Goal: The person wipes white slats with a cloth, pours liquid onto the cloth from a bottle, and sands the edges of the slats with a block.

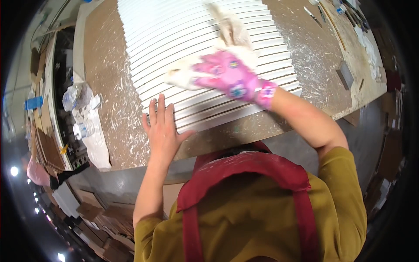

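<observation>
A large white ribbed panel [161, 39], with dark grooves between its slats, lies flat on a paint-spattered brown workbench [104, 39]. My left hand [163, 129] is bare and rests at the panel's near left corner, its fingers spread. On my right hand [233, 78] is a pink glove with a flower pattern. That hand presses a cream cloth [233, 32] against the slats right of the middle. The cloth bunches up beyond the glove, blurred at its far end, and some of it sticks out to the left of the fingers.
Left on the bench are a crumpled clear plastic bag [76, 97], a white roll [83, 130] and paper [98, 150]. A grey block [345, 75], a thin knife-like tool [313, 16] and a wooden stick [334, 26] lie right. Another person [39, 171] shows far left.
</observation>
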The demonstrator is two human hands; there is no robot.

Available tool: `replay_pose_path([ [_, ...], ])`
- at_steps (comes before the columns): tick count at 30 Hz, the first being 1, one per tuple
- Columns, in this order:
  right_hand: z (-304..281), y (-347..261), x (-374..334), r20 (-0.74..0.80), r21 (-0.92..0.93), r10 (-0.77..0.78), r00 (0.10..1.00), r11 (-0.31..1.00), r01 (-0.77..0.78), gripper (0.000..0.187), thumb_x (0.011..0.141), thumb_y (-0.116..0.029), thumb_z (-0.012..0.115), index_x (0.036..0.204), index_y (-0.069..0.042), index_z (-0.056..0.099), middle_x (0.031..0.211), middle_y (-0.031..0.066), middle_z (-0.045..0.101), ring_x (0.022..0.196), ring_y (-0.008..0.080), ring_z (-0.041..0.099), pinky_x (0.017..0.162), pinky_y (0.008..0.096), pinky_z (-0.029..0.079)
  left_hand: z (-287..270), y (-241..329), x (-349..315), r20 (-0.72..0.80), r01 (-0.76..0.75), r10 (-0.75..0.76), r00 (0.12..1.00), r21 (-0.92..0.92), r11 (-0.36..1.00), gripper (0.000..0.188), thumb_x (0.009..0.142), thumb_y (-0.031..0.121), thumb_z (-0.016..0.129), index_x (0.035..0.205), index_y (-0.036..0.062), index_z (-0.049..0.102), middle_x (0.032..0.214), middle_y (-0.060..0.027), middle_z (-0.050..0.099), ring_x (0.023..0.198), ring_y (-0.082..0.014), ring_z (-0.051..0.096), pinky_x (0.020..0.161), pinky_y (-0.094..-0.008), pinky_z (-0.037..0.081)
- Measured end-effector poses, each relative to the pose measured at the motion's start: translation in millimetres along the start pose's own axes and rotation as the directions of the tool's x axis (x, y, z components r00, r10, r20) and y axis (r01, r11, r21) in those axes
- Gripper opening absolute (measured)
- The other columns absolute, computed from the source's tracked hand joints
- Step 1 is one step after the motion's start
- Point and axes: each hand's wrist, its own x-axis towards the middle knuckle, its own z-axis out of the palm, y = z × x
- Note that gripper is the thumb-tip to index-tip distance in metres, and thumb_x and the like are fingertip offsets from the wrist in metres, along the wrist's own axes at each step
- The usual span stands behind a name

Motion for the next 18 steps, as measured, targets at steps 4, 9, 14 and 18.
replay_pose_path([
  [4,-100.5,106.4,-72.3,-0.043,-0.530,0.178,0.983,0.830,-0.173,0.027,0.091,-0.011,0.057,0.117,-0.013,0.065,0.121,0.0038,0.064,0.088,0.0180,0.065,0.072,0.0314,0.058,-0.7,0.4,-2.7,-0.032,0.001,-0.002,0.999,-0.035,0.999,0.086,0.053,0.044,0.086,0.121,0.0052,0.050,0.149,-0.0172,0.034,0.137,-0.0389,0.029,0.107,-0.0594,0.020],
  [9,-127.2,122.3,-52.8,-0.374,-0.542,-0.030,0.927,0.818,-0.192,0.037,0.090,-0.011,0.057,0.126,-0.015,0.057,0.124,0.0070,0.062,0.114,0.0251,0.059,0.091,0.0390,0.055,0.4,5.0,2.7,-0.016,0.014,-0.015,1.000,-0.047,0.999,0.087,0.052,0.040,0.087,0.122,0.0042,0.050,0.150,-0.0170,0.033,0.137,-0.0384,0.029,0.108,-0.0581,0.019],
  [14,-3.0,33.4,36.3,-0.078,0.190,0.006,0.997,0.982,0.009,0.035,0.093,-0.024,0.057,0.125,-0.009,0.057,0.100,0.0126,0.065,0.092,0.0176,0.063,0.080,0.0298,0.055,-7.3,7.3,6.4,0.015,-0.021,0.021,1.000,-0.006,1.000,0.087,0.054,0.042,0.086,0.124,0.0029,0.052,0.149,-0.0173,0.034,0.137,-0.0373,0.031,0.107,-0.0570,0.023],
  [18,-72.6,93.1,-14.5,-0.064,0.426,0.430,0.901,0.828,-0.364,0.036,0.092,-0.025,0.060,0.123,-0.007,0.056,0.104,0.0105,0.064,0.093,0.0155,0.063,0.081,0.0257,0.057,-2.0,0.5,-2.5,0.015,0.035,-0.035,0.999,-0.018,0.999,0.089,0.052,0.041,0.087,0.123,0.0038,0.050,0.150,-0.0172,0.034,0.137,-0.0386,0.030,0.107,-0.0569,0.022],
])
